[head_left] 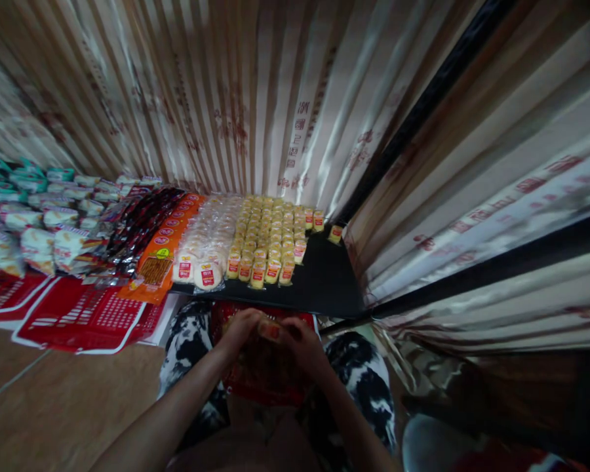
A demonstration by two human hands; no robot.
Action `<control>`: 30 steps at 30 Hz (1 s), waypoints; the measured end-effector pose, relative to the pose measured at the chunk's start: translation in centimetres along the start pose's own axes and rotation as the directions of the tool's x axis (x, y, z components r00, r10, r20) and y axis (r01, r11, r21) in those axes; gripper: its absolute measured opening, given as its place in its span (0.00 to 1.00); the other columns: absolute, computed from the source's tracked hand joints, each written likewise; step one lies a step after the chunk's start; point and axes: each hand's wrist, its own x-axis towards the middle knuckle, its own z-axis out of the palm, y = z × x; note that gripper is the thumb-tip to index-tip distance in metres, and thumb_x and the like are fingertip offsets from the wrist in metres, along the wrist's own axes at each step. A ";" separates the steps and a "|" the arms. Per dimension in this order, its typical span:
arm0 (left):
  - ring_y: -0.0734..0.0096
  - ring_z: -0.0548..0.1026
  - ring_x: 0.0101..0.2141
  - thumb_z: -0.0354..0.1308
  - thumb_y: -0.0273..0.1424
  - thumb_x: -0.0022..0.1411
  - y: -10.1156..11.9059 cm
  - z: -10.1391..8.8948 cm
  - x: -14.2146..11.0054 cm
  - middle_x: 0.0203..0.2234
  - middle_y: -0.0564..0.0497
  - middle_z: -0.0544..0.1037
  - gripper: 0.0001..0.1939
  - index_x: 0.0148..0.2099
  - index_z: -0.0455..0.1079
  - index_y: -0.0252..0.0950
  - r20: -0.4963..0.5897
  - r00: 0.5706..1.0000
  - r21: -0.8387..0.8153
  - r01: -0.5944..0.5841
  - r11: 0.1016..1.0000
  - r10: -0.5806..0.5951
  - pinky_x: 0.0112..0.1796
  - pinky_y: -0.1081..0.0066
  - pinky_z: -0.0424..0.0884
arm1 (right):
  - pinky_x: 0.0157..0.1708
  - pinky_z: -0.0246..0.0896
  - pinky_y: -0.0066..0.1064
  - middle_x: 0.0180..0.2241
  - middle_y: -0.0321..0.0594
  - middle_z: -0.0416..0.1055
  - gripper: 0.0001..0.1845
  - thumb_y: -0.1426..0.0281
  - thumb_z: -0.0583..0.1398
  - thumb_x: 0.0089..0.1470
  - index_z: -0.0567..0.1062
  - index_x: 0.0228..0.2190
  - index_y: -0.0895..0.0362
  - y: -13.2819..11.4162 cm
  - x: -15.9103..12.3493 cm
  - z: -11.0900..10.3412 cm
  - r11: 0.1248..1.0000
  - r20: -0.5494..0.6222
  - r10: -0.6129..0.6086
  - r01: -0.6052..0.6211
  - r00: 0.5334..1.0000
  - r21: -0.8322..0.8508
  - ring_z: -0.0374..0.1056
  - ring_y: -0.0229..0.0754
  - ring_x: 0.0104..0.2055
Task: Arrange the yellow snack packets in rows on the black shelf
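Between my two hands is a small wrapped snack cake (269,330) with a red label, like the yellow ones on the table. My left hand (244,329) has its fingers closed at the left end of the pack. On the other end, my right hand (297,337) pinches it. Both hands are over a red bag (255,380) between my knees; its contents are too dark to make out. Just ahead, rows of yellow wrapped snack cakes (268,236) stand on the black table (324,282), with a few single ones at the back right.
Left of the yellow packs lie round white wrapped cakes (207,274), orange snack bags (157,262), dark shiny packs (142,223) and white packs (39,242). Red printed bags (86,314) hang at the table's front edge. Pleated curtains (255,98) enclose the back and right.
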 end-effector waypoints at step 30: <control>0.63 0.61 0.58 0.48 0.29 0.59 7.2 9.8 3.9 0.62 0.42 0.55 0.26 0.59 0.59 0.32 -0.004 0.895 0.283 -0.427 0.859 0.446 0.49 0.70 0.69 | 0.42 0.68 0.36 0.37 0.44 0.75 0.20 0.60 0.58 0.45 0.72 0.39 0.58 0.4 9.9 -6.0 0.977 -0.354 0.063 0.015 0.933 0.213 0.71 0.43 0.38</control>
